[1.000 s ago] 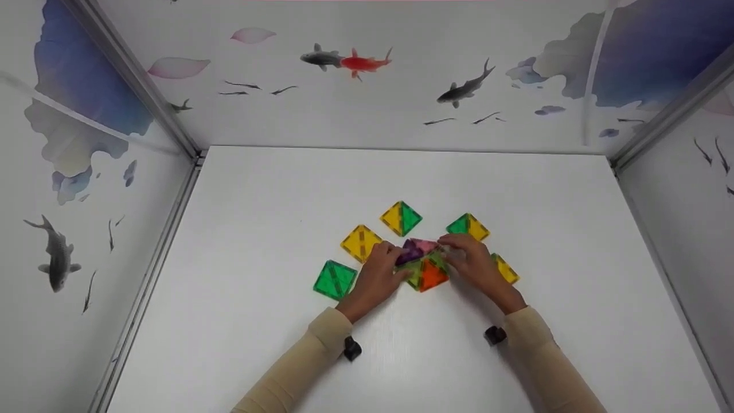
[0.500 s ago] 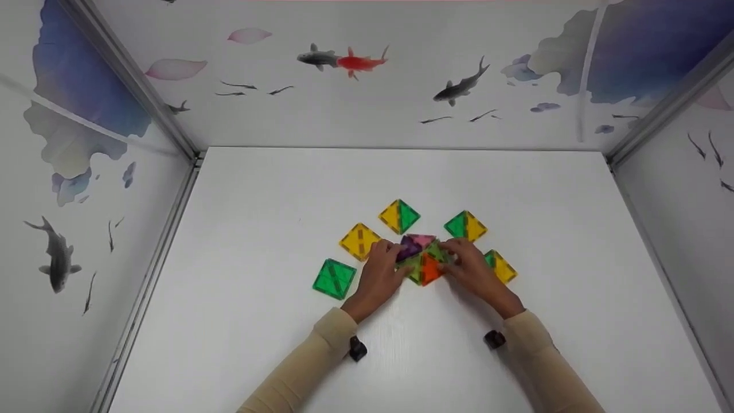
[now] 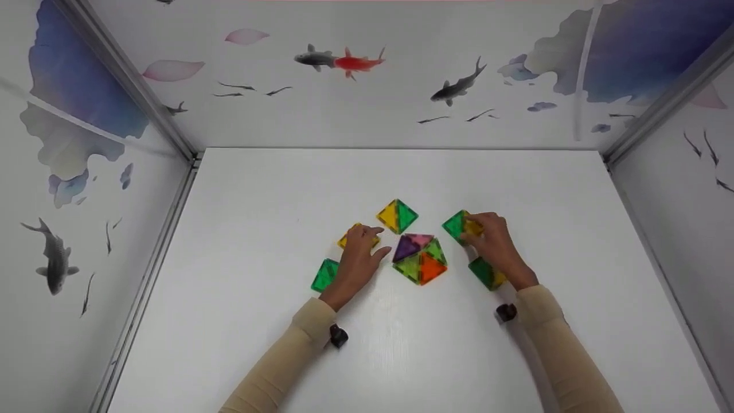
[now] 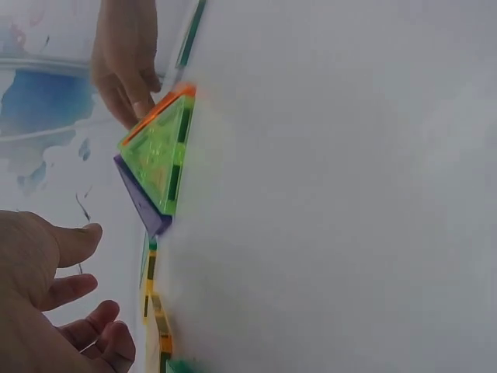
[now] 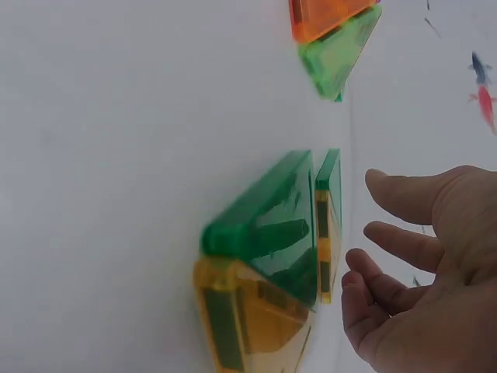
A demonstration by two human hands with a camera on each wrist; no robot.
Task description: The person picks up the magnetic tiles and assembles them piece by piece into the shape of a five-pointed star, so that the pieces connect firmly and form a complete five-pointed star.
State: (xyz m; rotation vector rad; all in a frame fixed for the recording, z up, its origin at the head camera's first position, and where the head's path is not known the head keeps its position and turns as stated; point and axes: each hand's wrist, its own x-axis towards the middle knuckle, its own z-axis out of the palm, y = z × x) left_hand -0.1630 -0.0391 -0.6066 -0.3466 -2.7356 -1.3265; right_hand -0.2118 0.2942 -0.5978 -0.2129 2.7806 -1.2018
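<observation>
A low pyramid of magnetic tiles [image 3: 408,248] in purple, pink, light green and orange stands between the hands. In the left wrist view its light green face [image 4: 159,151] rises from the table. My left hand [image 3: 356,258] hovers over a pair of yellow triangle tiles [image 3: 347,240], partly covering them, thumb and fingers apart with nothing held. On the right, my right hand [image 3: 498,244] is above a green and yellow tile pair [image 3: 454,225], hiding some of its yellow half. The right wrist view shows the loosely bent fingers [image 5: 404,245] holding nothing.
Another green and yellow pair [image 5: 268,233] lies below the right hand. A green pair [image 3: 324,275] sits at the left, partly under the left wrist. Farther back lies a yellow and green pair [image 3: 397,216]. Walls with fish prints surround the white table [image 3: 401,355].
Both hands have let go of the tile pyramid, which stays standing. The left hand has moved left over the yellow tiles; the right hand has moved right and back to the green and yellow pair.
</observation>
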